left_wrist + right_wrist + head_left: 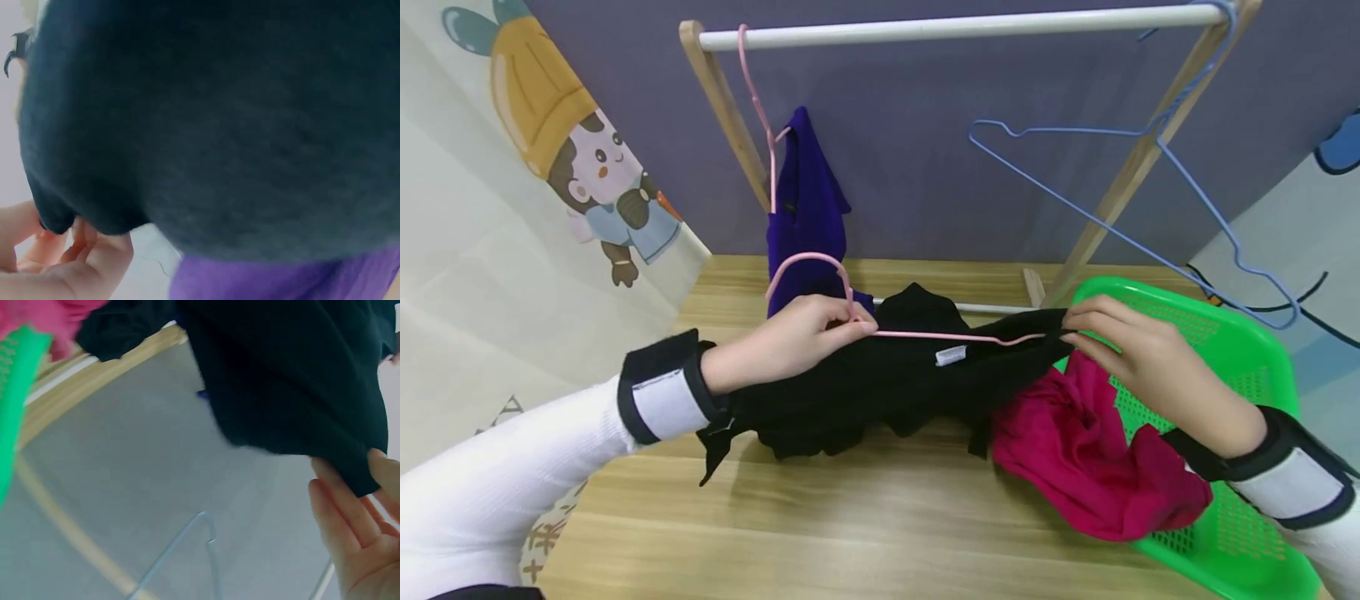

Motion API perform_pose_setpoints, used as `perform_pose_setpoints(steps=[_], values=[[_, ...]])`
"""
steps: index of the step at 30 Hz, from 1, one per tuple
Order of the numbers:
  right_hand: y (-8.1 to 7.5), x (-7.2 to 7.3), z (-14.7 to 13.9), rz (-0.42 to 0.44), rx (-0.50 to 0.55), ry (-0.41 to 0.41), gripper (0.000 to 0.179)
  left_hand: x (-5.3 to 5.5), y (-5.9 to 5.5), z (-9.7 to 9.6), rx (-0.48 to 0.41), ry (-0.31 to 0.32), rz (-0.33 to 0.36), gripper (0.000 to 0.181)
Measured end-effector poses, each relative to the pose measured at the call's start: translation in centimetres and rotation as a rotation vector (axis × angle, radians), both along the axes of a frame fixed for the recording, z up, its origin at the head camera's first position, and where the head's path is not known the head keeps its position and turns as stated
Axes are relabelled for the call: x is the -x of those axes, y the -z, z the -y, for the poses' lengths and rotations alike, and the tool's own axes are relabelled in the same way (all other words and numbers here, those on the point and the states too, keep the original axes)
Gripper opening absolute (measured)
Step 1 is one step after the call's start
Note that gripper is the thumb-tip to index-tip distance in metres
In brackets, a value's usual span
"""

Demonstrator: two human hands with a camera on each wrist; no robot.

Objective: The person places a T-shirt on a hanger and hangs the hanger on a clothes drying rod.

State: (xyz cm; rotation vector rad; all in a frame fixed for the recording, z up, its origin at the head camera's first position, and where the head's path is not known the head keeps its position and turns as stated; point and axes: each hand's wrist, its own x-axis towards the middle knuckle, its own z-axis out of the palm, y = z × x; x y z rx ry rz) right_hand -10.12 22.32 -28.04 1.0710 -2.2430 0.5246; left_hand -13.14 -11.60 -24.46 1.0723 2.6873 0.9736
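Observation:
In the head view a black garment (850,400) with a white label (951,356) hangs between the two hands above the wooden surface. My left hand (820,333) pinches a pink hanger (940,336) just below its hook, and the hanger's right arm runs along the garment's opening. With thumb and fingers, my right hand (1123,350) pinches the garment's edge by the tip of that arm. The right wrist view shows these fingers (340,512) on a dark corner of cloth. Black cloth fills most of the left wrist view and hides part of the left hand's grip.
A rack with a white rail (955,29) stands behind, holding a purple garment (808,192) on a pink hanger at left and a bare blue hanger (1075,131) at right. A green basket (1277,367) stands at right, with a magenta garment (1097,467) over its edge.

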Motion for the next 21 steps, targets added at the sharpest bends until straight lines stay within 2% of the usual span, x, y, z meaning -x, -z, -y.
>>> perform_pose_setpoints(steps=[12, 21], values=[[-1.0, 1.3, 3.7, -0.011, -0.053, -0.162, 0.04, -0.1, 0.3, -0.4, 0.042, 0.028, 0.025, 0.019], [-1.9, 1.2, 6.8, 0.026, 0.019, -0.255, 0.035, -0.6, -0.1, -1.3, 0.089, -0.007, -0.087, 0.019]])
